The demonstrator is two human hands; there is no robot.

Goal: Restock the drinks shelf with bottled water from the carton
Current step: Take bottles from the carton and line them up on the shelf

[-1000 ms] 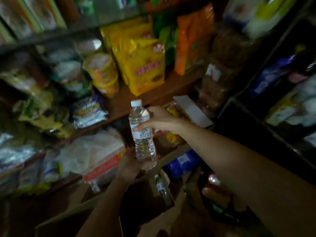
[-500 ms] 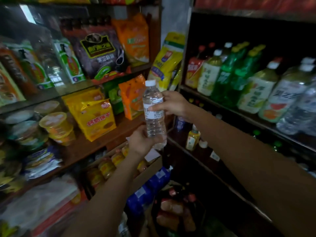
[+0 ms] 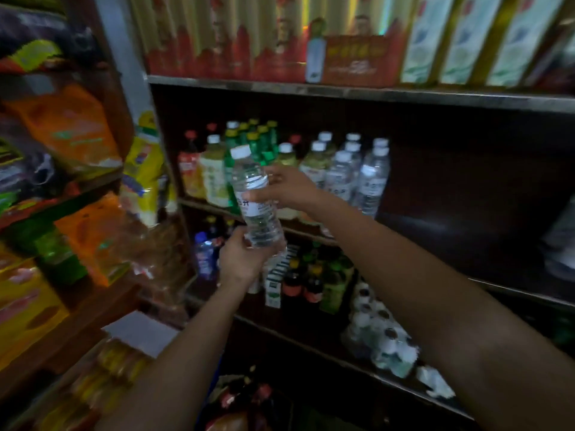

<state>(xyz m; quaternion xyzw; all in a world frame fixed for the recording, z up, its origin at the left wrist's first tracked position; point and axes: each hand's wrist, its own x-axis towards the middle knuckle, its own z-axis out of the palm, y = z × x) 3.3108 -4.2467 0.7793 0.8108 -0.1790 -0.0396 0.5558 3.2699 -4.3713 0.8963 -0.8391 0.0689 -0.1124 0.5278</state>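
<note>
A clear water bottle with a white cap and white label is held upright, slightly tilted, in front of the drinks shelf. My left hand grips its base from below. My right hand wraps round its middle from the right. Behind it, several matching water bottles stand on the shelf, with dark room to their right. The carton is out of view.
Green, yellow and red drink bottles fill the shelf's left part. Small bottles crowd the shelf below. Red boxes line the top shelf. Snack bags hang on wooden shelves at left.
My view has swung right and up from the snack shelves to the drinks shelf. Both hands kept hold of the bottle and carried it toward the row of water bottles.
</note>
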